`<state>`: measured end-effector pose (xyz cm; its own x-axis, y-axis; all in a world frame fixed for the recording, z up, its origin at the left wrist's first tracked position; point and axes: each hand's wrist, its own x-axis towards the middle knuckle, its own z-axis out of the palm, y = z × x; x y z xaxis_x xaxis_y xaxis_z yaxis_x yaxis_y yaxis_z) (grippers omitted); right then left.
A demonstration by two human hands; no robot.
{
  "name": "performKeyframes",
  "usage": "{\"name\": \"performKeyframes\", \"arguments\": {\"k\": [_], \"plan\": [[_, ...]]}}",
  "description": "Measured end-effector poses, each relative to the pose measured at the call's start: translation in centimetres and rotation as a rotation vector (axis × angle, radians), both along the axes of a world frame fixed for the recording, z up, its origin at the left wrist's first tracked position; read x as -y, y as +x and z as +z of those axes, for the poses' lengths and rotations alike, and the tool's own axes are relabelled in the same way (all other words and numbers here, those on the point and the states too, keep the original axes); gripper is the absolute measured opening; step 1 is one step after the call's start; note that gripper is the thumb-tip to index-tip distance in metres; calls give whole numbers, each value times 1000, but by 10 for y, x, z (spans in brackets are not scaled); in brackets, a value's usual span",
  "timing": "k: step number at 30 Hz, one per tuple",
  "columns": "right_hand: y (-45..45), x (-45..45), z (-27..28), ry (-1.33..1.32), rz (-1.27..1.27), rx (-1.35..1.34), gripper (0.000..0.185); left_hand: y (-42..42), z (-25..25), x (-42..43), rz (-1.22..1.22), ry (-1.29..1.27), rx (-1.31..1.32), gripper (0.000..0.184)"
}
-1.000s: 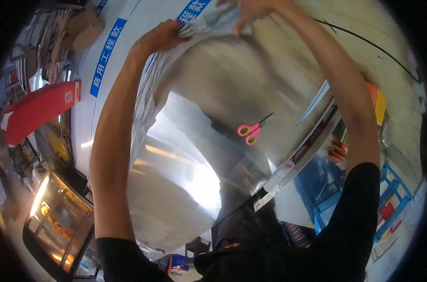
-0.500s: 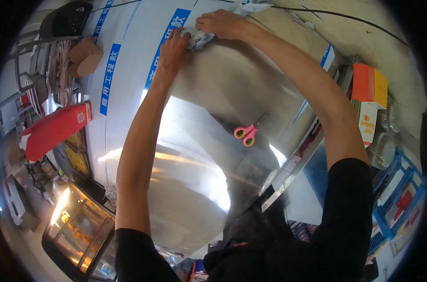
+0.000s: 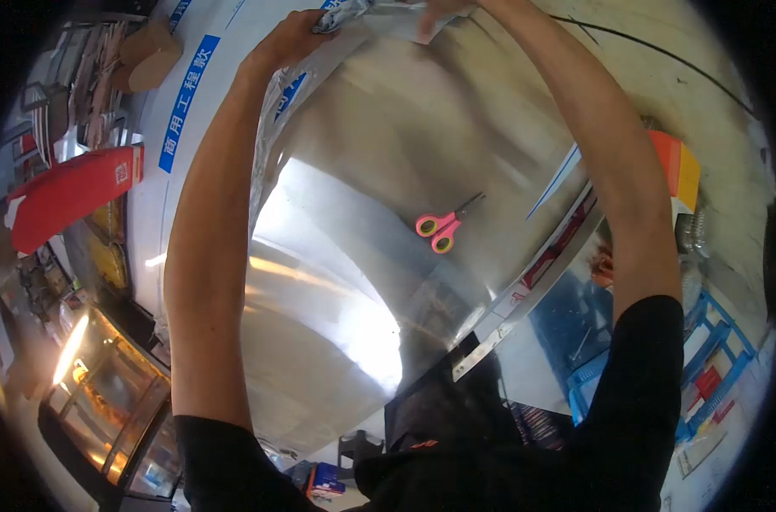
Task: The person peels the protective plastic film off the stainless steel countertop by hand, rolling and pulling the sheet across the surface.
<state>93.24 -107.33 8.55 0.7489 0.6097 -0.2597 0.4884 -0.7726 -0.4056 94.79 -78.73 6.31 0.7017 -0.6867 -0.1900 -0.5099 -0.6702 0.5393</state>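
My left hand (image 3: 292, 38) is at the top of the view, closed on a crumpled bunch of clear plastic film (image 3: 343, 15). Below it, loose film hangs along the inner side of my left forearm. At the top edge, partly cut off and smeared by motion, my right hand (image 3: 447, 10) is beside the film; whether it grips any is unclear. Under both arms lies a shiny bare metal sheet (image 3: 362, 128). Pink-handled scissors (image 3: 439, 232) rest on the metal, well below my hands, blades pointing up and right.
White film with blue printed bands (image 3: 189, 102) covers the left part of the surface. Farther left are a red box (image 3: 76, 192), a cardboard piece (image 3: 147, 55) and a lit glass display case (image 3: 115, 401). A red-and-yellow box (image 3: 674, 166) and blue rack (image 3: 716, 367) stand right.
Both hands have moved up toward the top edge of the view and farther apart. More film has lifted into loose folds beside my left forearm. The view has shifted slightly.
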Motion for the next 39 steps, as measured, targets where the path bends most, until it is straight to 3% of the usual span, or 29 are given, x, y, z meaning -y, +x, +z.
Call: {"name": "performKeyframes", "arguments": {"k": [1, 2, 4, 11, 14, 17, 19, 20, 22, 26, 28, 29, 31, 34, 36, 39], "plan": [[-1, 20, -17, -60, 91, 168, 44, -1, 0, 2, -1, 12, 19, 41], [-11, 29, -17, -72, 96, 170, 44, -2, -2, 2, 4, 0, 22, 41], [-27, 37, -17, 167, 299, 400, 43, -4, -11, -1, 67, -17, 105, 46], [-32, 36, -30, 182, 280, 385, 38, -3, -13, -4, 29, -28, 71, 50], [-26, 34, -33, 179, 331, 351, 29, -2, -16, -5, 28, -42, 147, 50], [-21, 34, -55, 177, 421, 485, 19, -15, -5, 5, 39, -16, 120, 54], [-16, 36, -60, 127, 401, 488, 19, -42, 30, 36, 177, 195, -2, 68], [-15, 34, -57, 121, 393, 488, 19, -47, 22, 50, 167, 190, -1, 68], [-11, 26, -54, -49, 308, 353, 20, -59, -9, 68, -9, -51, 401, 83], [-8, 27, -65, 227, -13, 134, 20, -55, -35, 96, 120, -28, 505, 82], [-6, 32, -76, 470, 41, 486, 20, -53, -45, 116, 201, -13, 570, 81], [-6, 29, -62, 468, 25, 492, 20, -50, -50, 118, 185, -17, 573, 81], [-12, 19, -23, 83, -176, 74, 30, -41, -56, 114, 183, -112, 406, 70], [7, 28, -32, 32, -70, -56, 34, -32, -52, 109, 55, -22, 334, 53], [-15, 51, -37, 296, -177, 83, 33, -19, -55, 107, 6, -25, 304, 50], [-24, 77, -23, 252, -28, 206, 26, -10, -56, 97, -122, -41, 324, 44]]}}
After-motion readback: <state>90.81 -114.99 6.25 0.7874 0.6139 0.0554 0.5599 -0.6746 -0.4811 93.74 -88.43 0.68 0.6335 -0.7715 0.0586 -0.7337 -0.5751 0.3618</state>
